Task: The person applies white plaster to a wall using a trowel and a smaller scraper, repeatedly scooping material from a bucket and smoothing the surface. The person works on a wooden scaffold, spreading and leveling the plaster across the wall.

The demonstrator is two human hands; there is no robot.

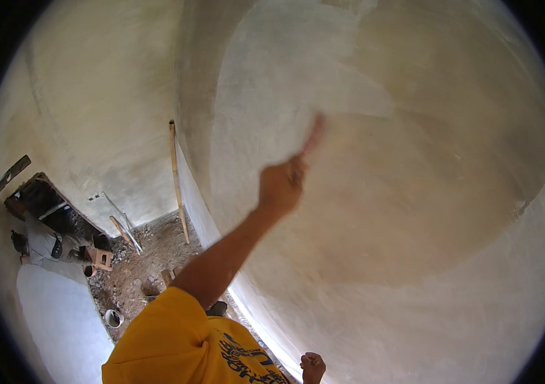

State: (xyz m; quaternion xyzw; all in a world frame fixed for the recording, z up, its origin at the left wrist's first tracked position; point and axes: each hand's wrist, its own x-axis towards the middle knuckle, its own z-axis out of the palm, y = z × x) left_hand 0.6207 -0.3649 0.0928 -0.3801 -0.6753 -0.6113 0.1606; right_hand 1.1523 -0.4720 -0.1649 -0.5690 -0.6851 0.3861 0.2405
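Raised in front of the wall, my left hand (282, 185) is closed round a narrow reddish tool (314, 133). The tool is smeared by motion, so its exact kind does not show, and I cannot tell whether it touches the surface. Behind it spreads a large plastered wall (375, 205), with a broad darker tan patch bordered by paler grey areas. Low at the bottom edge, my right hand (313, 367) has its fingers curled; what they hold, if anything, cannot be made out. It is beside the foot of the picture's pale wall area, away from the tool.
A bamboo pole (175, 176) leans near the wall corner. Rubble-strewn ground (160, 240) lies below, with a white round bucket (114, 318), an orange hollow block (101, 258) and loose sticks (126, 230). Another person (43, 244) is at the far left by a dark opening (41, 197).
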